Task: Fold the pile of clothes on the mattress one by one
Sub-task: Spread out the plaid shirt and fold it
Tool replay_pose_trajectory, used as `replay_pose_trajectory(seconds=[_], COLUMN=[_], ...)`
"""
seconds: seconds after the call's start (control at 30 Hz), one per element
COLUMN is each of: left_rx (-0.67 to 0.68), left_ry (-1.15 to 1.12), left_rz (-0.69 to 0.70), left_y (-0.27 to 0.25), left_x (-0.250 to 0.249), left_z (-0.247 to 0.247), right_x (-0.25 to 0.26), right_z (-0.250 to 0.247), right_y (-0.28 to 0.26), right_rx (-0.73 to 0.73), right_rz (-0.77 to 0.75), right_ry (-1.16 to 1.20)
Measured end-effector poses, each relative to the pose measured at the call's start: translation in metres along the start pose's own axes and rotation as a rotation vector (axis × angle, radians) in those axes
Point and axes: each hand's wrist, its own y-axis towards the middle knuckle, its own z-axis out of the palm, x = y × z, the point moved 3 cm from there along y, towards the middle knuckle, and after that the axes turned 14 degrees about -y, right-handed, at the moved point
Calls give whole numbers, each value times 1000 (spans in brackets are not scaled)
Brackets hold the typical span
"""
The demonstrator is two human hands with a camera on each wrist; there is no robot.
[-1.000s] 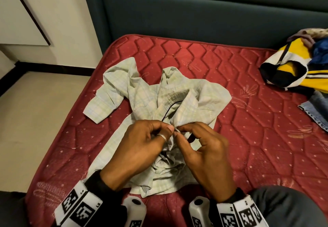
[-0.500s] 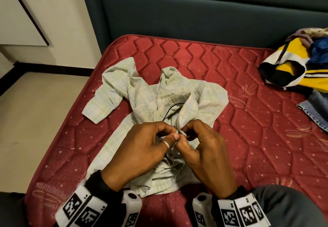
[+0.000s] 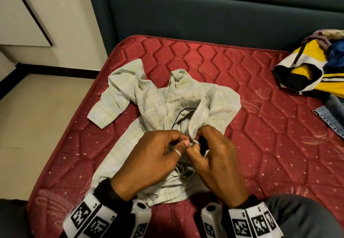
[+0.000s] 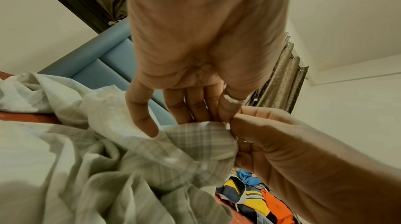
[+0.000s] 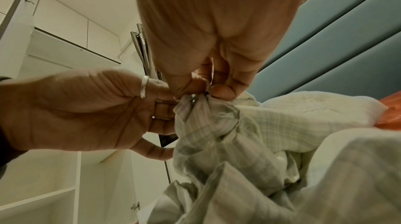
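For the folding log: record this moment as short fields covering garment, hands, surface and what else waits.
garment: pale checked shirt, crumpled and unfolded, one sleeve spread out
left hand: pinches the shirt's front edge
right hand: pinches the same edge, fingertips meeting the left's
surface: red quilted mattress
waiting: pile of clothes at the mattress's far right, with a yellow, white and black garment on top

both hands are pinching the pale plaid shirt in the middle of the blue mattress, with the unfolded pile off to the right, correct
Not quite: the mattress is red, as the head view shows. The left hand and right hand do pinch the pale plaid shirt, and the pile lies to the right.
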Motion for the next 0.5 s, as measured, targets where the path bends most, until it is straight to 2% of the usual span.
replay_pose_trajectory(seconds=[0.37,0.5], left_rx=[20,-12], left_ry=[-40,-75], left_rz=[-32,-58], left_y=[1,2], left_x=[1,0], left_z=[2,0], right_x=[0,-2], right_z=[2,1], right_y=[-2,-1], right_rx=[-41,-50], right_rz=[0,14], right_ry=[-68,-5])
